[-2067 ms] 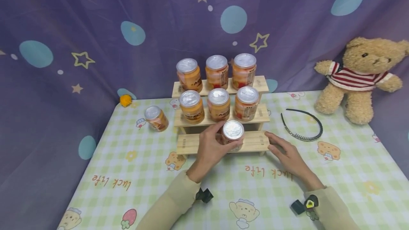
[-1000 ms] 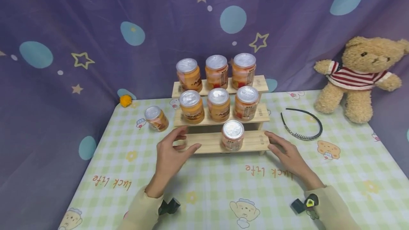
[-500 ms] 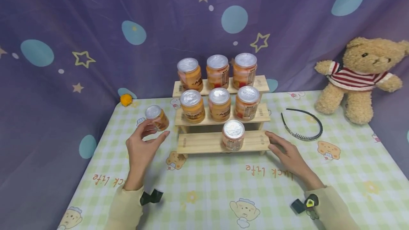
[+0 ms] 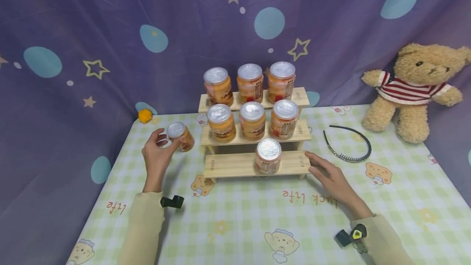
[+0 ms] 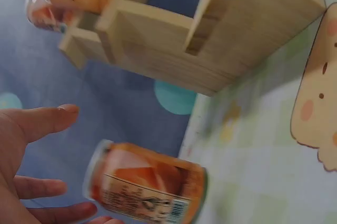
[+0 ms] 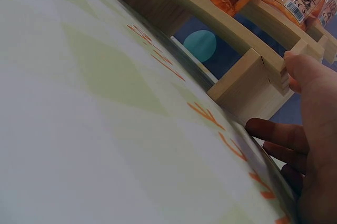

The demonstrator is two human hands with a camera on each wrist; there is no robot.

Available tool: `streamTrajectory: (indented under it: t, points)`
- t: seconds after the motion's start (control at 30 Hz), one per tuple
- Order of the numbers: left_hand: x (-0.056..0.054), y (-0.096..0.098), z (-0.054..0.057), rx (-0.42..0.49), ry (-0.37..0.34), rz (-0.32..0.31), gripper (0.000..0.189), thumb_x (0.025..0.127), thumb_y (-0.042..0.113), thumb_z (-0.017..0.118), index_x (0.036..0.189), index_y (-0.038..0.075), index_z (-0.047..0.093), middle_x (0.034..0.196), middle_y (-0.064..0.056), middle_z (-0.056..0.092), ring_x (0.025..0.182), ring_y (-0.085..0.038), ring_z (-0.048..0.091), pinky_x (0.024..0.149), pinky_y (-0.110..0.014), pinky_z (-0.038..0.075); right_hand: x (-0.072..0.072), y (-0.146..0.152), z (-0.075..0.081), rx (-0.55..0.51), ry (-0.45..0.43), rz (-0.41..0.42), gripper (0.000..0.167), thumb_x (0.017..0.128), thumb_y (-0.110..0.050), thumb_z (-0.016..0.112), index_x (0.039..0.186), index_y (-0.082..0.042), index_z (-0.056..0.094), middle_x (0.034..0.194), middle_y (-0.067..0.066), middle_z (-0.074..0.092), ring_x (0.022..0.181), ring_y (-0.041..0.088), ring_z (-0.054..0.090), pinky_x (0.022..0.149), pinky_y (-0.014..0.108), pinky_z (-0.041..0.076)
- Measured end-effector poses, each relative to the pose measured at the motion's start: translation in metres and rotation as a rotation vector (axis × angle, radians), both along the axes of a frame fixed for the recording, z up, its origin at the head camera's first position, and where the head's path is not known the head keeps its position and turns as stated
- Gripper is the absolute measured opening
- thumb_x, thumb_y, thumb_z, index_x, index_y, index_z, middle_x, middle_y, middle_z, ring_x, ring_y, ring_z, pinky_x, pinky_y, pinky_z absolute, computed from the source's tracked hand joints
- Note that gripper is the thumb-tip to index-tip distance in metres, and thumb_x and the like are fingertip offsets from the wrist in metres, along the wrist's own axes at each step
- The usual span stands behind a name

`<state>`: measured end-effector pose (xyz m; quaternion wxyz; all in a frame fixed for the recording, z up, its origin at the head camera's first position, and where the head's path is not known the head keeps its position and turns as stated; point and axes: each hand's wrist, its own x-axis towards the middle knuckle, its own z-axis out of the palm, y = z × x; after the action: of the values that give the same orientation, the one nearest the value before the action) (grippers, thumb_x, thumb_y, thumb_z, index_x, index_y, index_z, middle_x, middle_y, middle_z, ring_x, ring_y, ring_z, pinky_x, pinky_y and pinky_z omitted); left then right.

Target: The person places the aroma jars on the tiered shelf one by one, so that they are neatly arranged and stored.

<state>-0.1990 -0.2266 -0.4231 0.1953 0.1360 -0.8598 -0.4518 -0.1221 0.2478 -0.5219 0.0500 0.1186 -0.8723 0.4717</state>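
An orange fruit jar with a silver lid [image 4: 183, 138] stands by itself on the tablecloth, left of a three-step wooden shelf [image 4: 228, 165]. Around this jar my left hand [image 4: 157, 155] reaches with spread fingers; the left wrist view shows a gap between the thumb and the jar [image 5: 152, 182]. My right hand [image 4: 333, 179] rests at the right end of the lowest step, a fingertip at the board's corner. Its other fingers [image 6: 279, 134] are beside the shelf leg, low over the cloth. A similar jar [image 4: 268, 156] stands right of centre on that lowest step.
Three jars [image 4: 252, 121] line the middle step and three more [image 4: 250, 83] the top one. At the right lies a black headband [image 4: 368, 144], with a teddy bear [image 4: 408, 89] behind it. A yellow pompom [image 4: 144, 115] sits at the back left corner.
My left hand has let go of the jar on the lowest step, moved left off the shelf and come up to the lone jar. My right hand has stayed in place.
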Motion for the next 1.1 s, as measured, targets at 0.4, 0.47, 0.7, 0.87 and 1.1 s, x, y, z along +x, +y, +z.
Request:
streamTrajectory:
  t: [0.4, 0.47, 0.7, 0.87, 1.1]
  points:
    - [-0.029, -0.003, -0.025, 0.013, -0.015, 0.029, 0.058, 0.078, 0.018, 0.079, 0.131, 0.004, 0.061, 0.116, -0.024, 0.068, 0.099, -0.034, 0.067, 0.078, -0.021, 0.043, -0.001, 0.001, -0.004, -0.011, 0.029, 0.018, 0.050, 0.103, -0.018, 0.056, 0.151, -0.027, 0.045, 0.134, 0.009, 0.067, 0.125, -0.015, 0.047, 0.107, 0.000, 0.024]
    - [-0.032, -0.003, -0.028, 0.024, -0.018, 0.024, 0.058, 0.078, 0.017, 0.079, 0.132, 0.004, 0.061, 0.117, -0.024, 0.068, 0.099, -0.033, 0.066, 0.078, -0.020, 0.043, -0.001, 0.001, -0.003, -0.010, 0.028, 0.018, 0.050, 0.103, -0.018, 0.056, 0.151, -0.027, 0.045, 0.134, 0.008, 0.067, 0.125, -0.015, 0.047, 0.107, 0.000, 0.024]
    - [-0.039, -0.004, -0.034, 0.060, 0.001, 0.002, 0.059, 0.079, 0.016, 0.080, 0.133, 0.002, 0.060, 0.123, -0.026, 0.067, 0.103, -0.032, 0.064, 0.077, -0.014, 0.041, -0.001, 0.001, -0.002, -0.010, 0.027, 0.016, 0.050, 0.103, -0.017, 0.056, 0.151, -0.027, 0.045, 0.133, 0.008, 0.067, 0.124, -0.015, 0.047, 0.107, 0.000, 0.024]
    - [-0.039, -0.005, -0.036, 0.080, 0.039, 0.001, 0.056, 0.077, 0.014, 0.082, 0.129, 0.002, 0.063, 0.119, -0.025, 0.069, 0.097, -0.028, 0.064, 0.075, -0.010, 0.041, -0.001, 0.001, -0.002, -0.003, 0.030, 0.014, 0.050, 0.103, -0.018, 0.056, 0.151, -0.027, 0.045, 0.134, 0.008, 0.067, 0.125, -0.015, 0.047, 0.107, 0.000, 0.024]
    - [-0.039, -0.007, -0.035, 0.099, 0.044, 0.012, 0.056, 0.075, 0.015, 0.086, 0.126, 0.003, 0.067, 0.115, -0.023, 0.072, 0.090, -0.017, 0.063, 0.071, -0.006, 0.043, -0.001, 0.001, -0.002, -0.016, 0.030, 0.018, 0.050, 0.103, -0.017, 0.056, 0.151, -0.026, 0.045, 0.134, 0.009, 0.067, 0.124, -0.016, 0.047, 0.107, -0.001, 0.024]
